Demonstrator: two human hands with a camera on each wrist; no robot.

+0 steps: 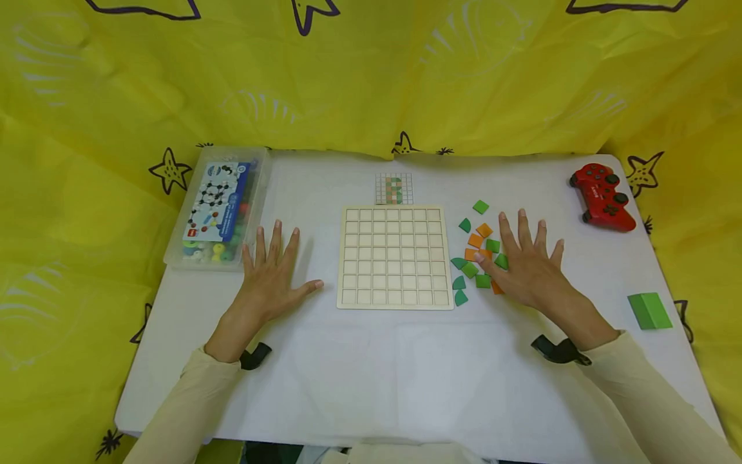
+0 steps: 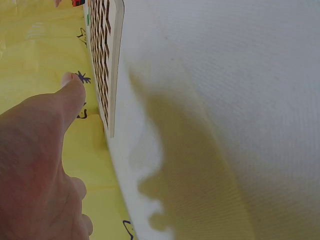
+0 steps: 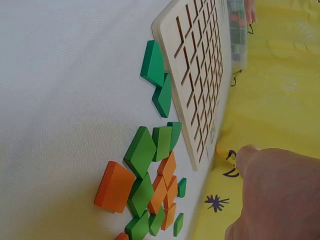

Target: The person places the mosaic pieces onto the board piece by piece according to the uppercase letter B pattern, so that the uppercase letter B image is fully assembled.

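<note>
My left hand is spread flat to the left of a pale wooden grid board, holding nothing. Its thumb points toward the board without touching it. On the board's other side, my right hand has its fingers spread over a loose group of small tiles. Orange square tiles, green square tiles and darker green rounded tiles lie there, several partly hidden by the hand. The right wrist view shows an orange tile nearest the camera. A small card with a coloured grid pattern lies behind the board.
A clear plastic box of coloured pieces with a blue and white label stands at the back left. A red game controller lies at the back right, a green block near the right edge. Yellow cloth surrounds the white table.
</note>
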